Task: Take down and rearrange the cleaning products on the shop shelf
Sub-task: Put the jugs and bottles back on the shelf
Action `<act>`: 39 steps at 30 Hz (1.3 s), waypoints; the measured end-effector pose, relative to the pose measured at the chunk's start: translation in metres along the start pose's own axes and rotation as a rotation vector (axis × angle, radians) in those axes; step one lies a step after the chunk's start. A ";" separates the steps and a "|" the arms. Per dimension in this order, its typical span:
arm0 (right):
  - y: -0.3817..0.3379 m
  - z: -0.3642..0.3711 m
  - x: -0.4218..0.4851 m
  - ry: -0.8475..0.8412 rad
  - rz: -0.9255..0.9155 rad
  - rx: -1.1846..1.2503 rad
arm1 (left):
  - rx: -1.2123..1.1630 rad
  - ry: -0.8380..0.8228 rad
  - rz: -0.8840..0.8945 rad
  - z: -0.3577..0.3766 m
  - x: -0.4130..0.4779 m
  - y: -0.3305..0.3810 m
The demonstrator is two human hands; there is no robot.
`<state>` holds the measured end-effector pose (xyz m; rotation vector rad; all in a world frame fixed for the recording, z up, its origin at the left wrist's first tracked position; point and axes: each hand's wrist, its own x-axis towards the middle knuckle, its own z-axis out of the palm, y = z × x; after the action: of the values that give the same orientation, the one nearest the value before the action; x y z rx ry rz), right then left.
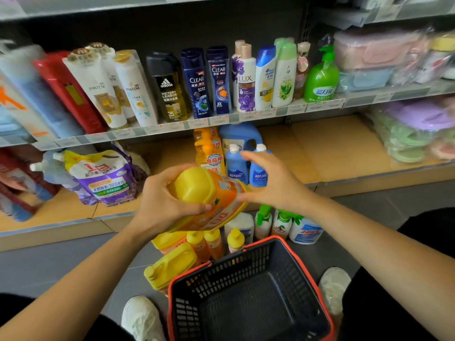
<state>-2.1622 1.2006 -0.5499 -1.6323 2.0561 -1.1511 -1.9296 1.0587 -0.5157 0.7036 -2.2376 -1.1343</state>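
Observation:
My left hand [162, 205] grips a large orange detergent jug [211, 200] with a yellow cap, held tilted in the air before the lower shelf [332, 153]. My right hand [273, 180] is spread with straight fingers against the jug's right side. Behind the hands, on the lower shelf, stand two small blue bottles [246, 166], a big blue jug [240, 136] and orange dish-soap bottles [209, 151]. A purple refill pouch [105, 178] leans at the shelf's left.
An empty dark basket [251, 291] with a red rim sits on the floor between my feet. Yellow jugs [172, 264], small orange bottles and green-topped spray bottles [275, 222] stand on the floor before it. Shampoo bottles [216, 80] line the upper shelf.

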 end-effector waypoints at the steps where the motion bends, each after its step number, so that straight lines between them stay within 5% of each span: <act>1: -0.005 0.007 -0.001 -0.085 -0.020 -0.043 | 0.002 -0.015 0.009 0.002 -0.002 0.001; 5: -0.015 0.029 -0.003 -0.260 -0.054 -0.049 | -0.056 -0.077 0.079 0.009 -0.007 0.008; 13: -0.021 0.028 -0.017 -0.166 -0.065 0.244 | 0.000 -0.143 0.133 0.009 -0.015 0.018; 19: -0.023 0.029 -0.024 -0.159 -0.039 0.201 | 0.209 -0.226 0.529 0.008 -0.023 0.013; 25: -0.022 0.030 -0.025 -0.141 -0.036 0.250 | 0.291 -0.080 0.726 0.011 -0.028 0.002; 33: -0.021 0.035 -0.025 -0.063 0.022 0.395 | 0.369 0.015 0.713 0.017 -0.034 -0.008; 39: -0.017 0.030 -0.025 0.006 0.021 0.412 | 0.218 0.138 0.562 0.011 -0.034 -0.010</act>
<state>-2.1228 1.2104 -0.5638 -1.4021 1.6879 -1.4551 -1.9104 1.0815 -0.5373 0.1928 -2.2503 -0.5579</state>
